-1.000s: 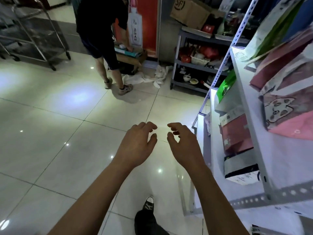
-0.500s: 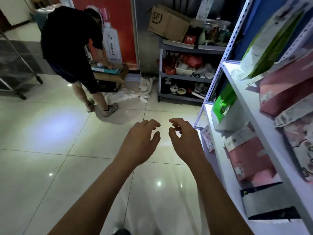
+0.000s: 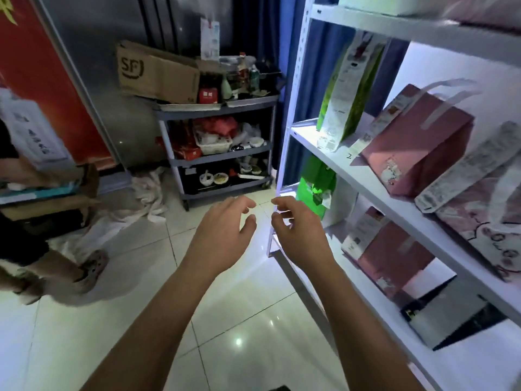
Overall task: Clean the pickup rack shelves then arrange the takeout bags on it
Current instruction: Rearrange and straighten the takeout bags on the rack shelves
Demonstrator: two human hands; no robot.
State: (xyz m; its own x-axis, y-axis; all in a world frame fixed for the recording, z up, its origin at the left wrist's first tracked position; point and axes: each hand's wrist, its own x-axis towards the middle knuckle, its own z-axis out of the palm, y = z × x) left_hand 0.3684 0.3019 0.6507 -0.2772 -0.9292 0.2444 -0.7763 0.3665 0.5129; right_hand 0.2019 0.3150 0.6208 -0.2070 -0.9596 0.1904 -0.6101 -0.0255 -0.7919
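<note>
Ahead, in the head view, both hands hang empty over the glossy tiled floor (image 3: 248, 328), which lies bare between the arms and the grey cart (image 3: 222, 153) at the back wall. The left hand (image 3: 222, 235) is loosely curled, fingers apart, grasping nothing; the right hand (image 3: 298, 235) is likewise slack and empty, its fingertips near the left's but not touching. Just beside the right hand stands the front corner post of the white pickup rack (image 3: 293, 131), its shelf edges running away along the right side. On the rack sit the takeout bags: a green-and-white bag (image 3: 346, 91) and a pink bag (image 3: 417, 145) on the middle shelf, a green bag (image 3: 315, 190) and another pink bag (image 3: 389, 255) one shelf lower, with a dark grey bag (image 3: 448, 320) nearest the camera. At far left another person's leg (image 3: 56, 266) stands by white cloths (image 3: 146, 198) on the floor.

Compared with half a second ago, the view has swung right and moved closer to the rack; the other person has slid to the frame's edge, and the hands keep the same loose pose.
</note>
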